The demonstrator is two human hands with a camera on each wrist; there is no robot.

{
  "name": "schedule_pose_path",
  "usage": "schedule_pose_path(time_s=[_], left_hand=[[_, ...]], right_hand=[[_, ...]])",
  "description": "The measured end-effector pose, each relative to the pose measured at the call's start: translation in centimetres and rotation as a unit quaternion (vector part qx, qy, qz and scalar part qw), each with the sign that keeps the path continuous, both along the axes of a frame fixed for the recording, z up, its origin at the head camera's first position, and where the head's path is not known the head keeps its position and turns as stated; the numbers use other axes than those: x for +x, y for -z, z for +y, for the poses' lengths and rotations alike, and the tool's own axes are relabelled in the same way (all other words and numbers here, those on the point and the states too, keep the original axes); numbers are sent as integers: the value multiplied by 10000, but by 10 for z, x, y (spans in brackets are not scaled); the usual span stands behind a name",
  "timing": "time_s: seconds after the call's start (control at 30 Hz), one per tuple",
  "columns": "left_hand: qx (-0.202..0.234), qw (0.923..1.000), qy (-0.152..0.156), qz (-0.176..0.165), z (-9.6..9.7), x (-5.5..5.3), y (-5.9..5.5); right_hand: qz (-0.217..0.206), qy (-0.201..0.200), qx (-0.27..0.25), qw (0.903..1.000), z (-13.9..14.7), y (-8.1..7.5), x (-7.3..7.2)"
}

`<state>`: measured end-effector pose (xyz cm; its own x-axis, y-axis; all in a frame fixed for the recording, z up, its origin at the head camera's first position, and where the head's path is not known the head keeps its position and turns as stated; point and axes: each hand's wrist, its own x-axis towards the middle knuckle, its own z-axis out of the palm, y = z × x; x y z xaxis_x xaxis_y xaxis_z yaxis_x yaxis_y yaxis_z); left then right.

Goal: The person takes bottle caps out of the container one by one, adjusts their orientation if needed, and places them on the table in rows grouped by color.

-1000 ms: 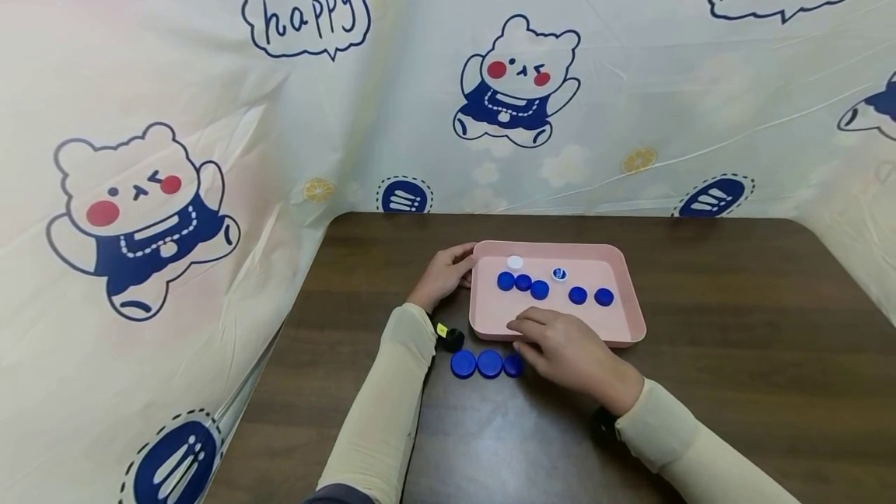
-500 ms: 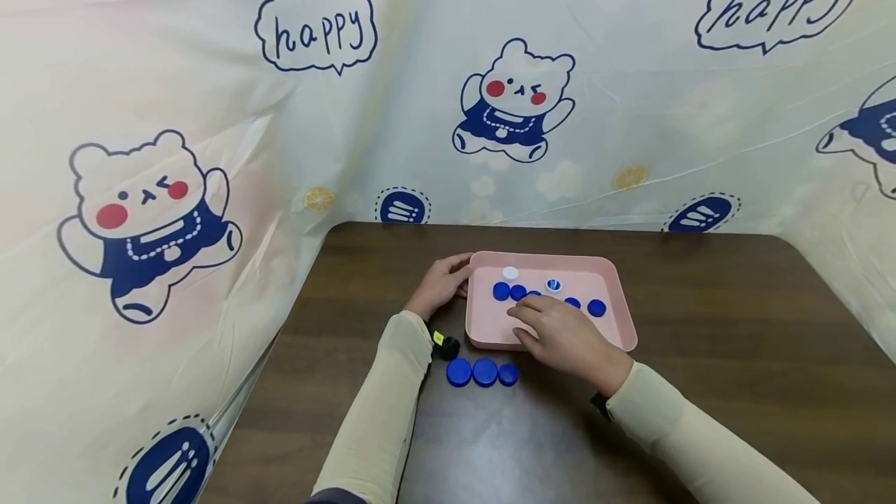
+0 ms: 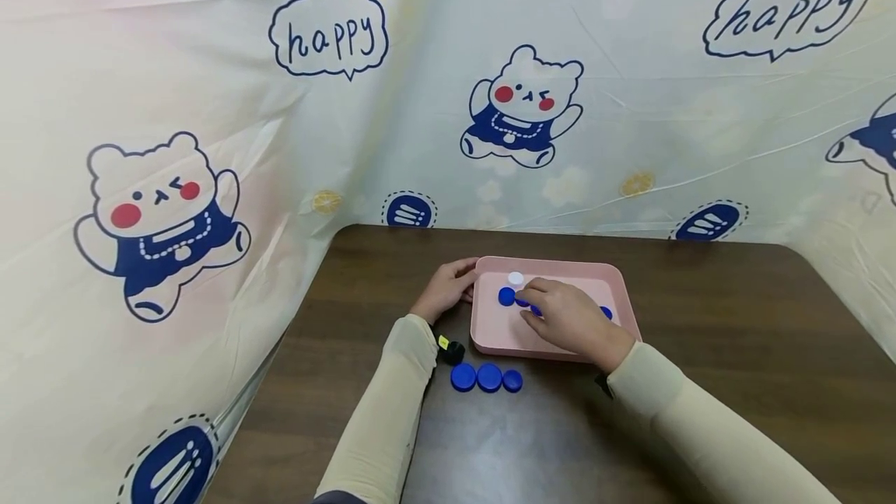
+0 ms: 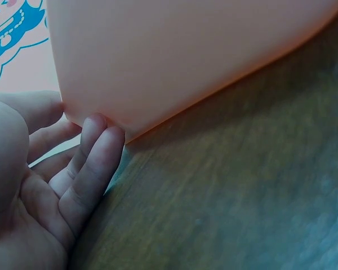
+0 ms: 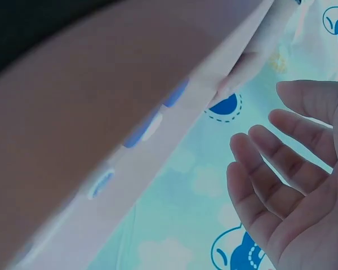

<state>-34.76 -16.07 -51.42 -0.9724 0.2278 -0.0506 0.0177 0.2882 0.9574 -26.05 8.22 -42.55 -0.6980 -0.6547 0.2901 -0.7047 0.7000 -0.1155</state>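
A shallow pink tray [image 3: 507, 339] lies on the table. My left hand [image 3: 448, 288] holds it by the left side, with thumb and fingertips at its corner in the left wrist view. Over the middle of the tray hovers my right hand [image 3: 570, 316], fingers slightly bent and nothing between them; the right wrist view shows its bare palm [image 5: 321, 208]. Just past its fingertips are a blue cap [image 3: 507, 296] and a white cap [image 3: 516, 279]. Another blue cap [image 3: 607, 312] peeks out beyond the hand, which hides other caps.
In front of the tray, three blue caps stand in a row: a large one [image 3: 463, 377], another large one [image 3: 489, 377] and a smaller one [image 3: 512, 381]. A black device [image 3: 453, 352] sits under the left wrist. Behind the dark wooden table [image 3: 700, 317] hangs a printed curtain [image 3: 420, 99].
My right hand has moved from the tray's front edge, beside the small blue cap, farther back over the caps in the tray. The left hand stays at the tray's left side.
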Motion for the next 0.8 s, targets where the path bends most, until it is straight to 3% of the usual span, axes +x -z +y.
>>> schedule_pose_path(time_s=[0.3, 0.67, 0.8], left_hand=[[19, 10000, -21, -12, 1, 0, 1], [127, 9999, 18, -16, 1, 0, 4], [155, 9999, 15, -20, 1, -1, 3]], right_hand=[[34, -86, -61, 9999, -8, -9, -21], [-201, -25, -9, 9998, -14, 7, -38], [-327, 51, 65, 9994, -15, 4, -39]])
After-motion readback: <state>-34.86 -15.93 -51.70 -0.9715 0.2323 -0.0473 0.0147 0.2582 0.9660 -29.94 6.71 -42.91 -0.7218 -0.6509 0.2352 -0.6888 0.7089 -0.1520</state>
